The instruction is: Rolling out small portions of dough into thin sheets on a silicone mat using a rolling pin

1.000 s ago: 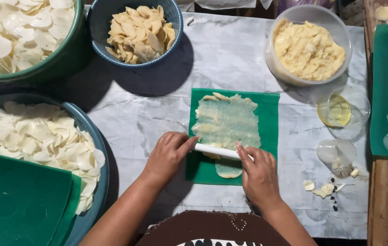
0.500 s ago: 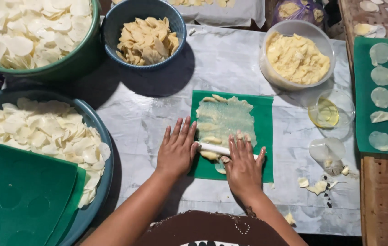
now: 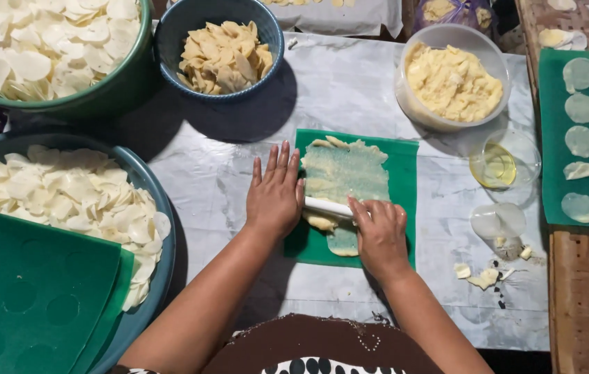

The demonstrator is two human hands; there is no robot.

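— What sits at the centre of the frame?

— A thin sheet of pale dough [image 3: 346, 173] spread on a green mat [image 3: 405, 201], with a white rolling pin [image 3: 328, 206] lying across its lower part.

— And the hands?

— The left hand [image 3: 275, 194] lies flat on the pin's left end, fingers straight and slightly apart. The right hand [image 3: 379, 232] presses on the pin's right end, fingers curled down close together over it.

— What surrounds the mat?

— A bench covered in clear plastic sheet [image 3: 350, 83]. At upper right, a clear tub of yellow dough [image 3: 452, 79]; below it a small glass bowl of oil [image 3: 503, 161] and an upturned clear cup [image 3: 499, 221], with dough scraps [image 3: 478, 275] near it.

— Further out?

— A blue bowl of yellowish chips [image 3: 222, 55] at top centre, a green basin of white slices [image 3: 45, 48] at upper left, a blue basin of white slices [image 3: 66, 201] at left, and at the right edge another green mat with cut dough rounds [image 3: 588, 138].
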